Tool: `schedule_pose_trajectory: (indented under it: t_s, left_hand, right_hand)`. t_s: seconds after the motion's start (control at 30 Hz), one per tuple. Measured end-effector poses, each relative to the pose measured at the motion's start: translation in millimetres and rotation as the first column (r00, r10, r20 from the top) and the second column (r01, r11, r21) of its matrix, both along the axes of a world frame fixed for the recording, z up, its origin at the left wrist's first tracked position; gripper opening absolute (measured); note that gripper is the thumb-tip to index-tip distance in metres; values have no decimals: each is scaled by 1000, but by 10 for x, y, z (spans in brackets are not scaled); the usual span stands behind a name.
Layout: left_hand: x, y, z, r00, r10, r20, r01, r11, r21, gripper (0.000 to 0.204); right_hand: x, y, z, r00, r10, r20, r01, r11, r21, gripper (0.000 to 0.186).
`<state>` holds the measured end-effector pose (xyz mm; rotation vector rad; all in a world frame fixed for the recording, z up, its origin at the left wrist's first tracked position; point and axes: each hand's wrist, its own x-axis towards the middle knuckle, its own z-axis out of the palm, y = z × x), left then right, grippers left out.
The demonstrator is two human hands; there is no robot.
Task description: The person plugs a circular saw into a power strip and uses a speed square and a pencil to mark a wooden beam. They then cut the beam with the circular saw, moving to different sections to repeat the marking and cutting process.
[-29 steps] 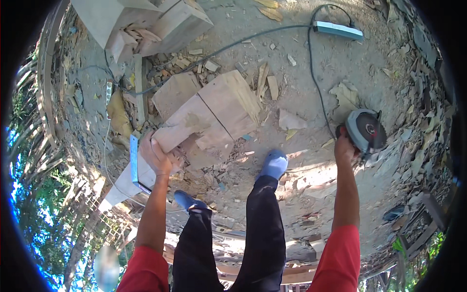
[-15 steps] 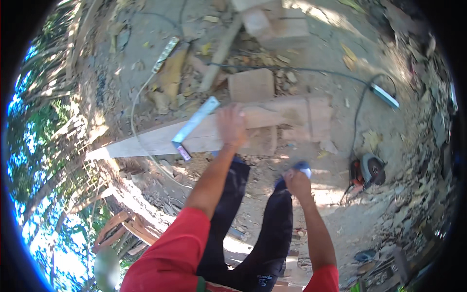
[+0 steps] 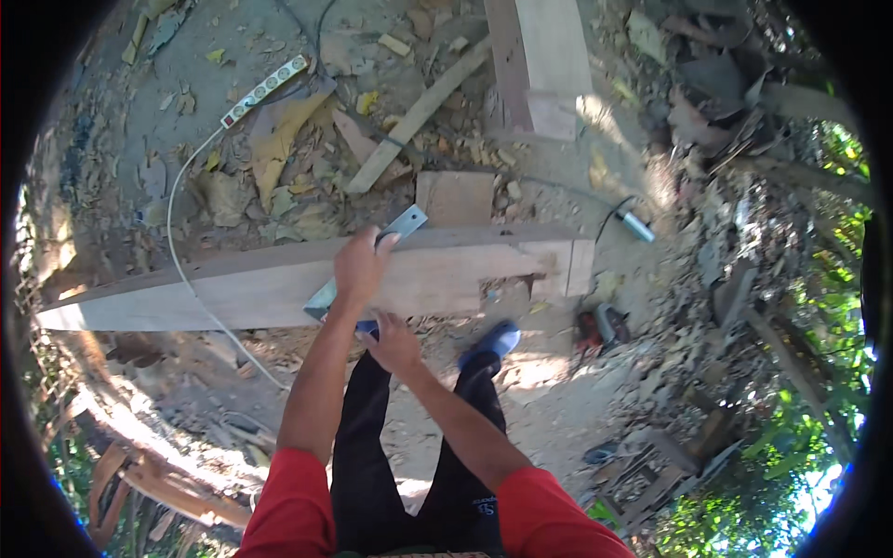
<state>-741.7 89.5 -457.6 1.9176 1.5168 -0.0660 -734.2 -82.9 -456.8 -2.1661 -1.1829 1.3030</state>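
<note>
littered ground (image 3: 605, 400), pale tapering notched beam (image 3: 428, 279), flat silver square (image 3: 406, 221) held in left fingers (image 3: 361, 246), right fingers (image 3: 391, 329) with hold unclear

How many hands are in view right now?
2: the left hand on the metal square, over the long timber; the right hand by the timber's near edge.

Sm. pale logo (image 3: 486, 505) w/ a bit of lettering on the person's dark trousers (image 3: 456, 502), near side, R thigh; letters too sm. & blurry to read reliably. Otherwise no legible txt, nos. or signs.
</note>
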Motion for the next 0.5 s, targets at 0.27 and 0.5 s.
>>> schedule_pose_trajectory:
  t_s: [0.27,0.5]
  left_hand:
    - [431,447,731,596,648,475,-453,759,-467,40]
    - [1064,951,847,626,608,489,-532,791,-303,33]
  right_hand:
    - [628,290,623,834,375,405,-386,921,-58,80]
    - [2181,914,1150,587,583,561,-684,729,-42,71]
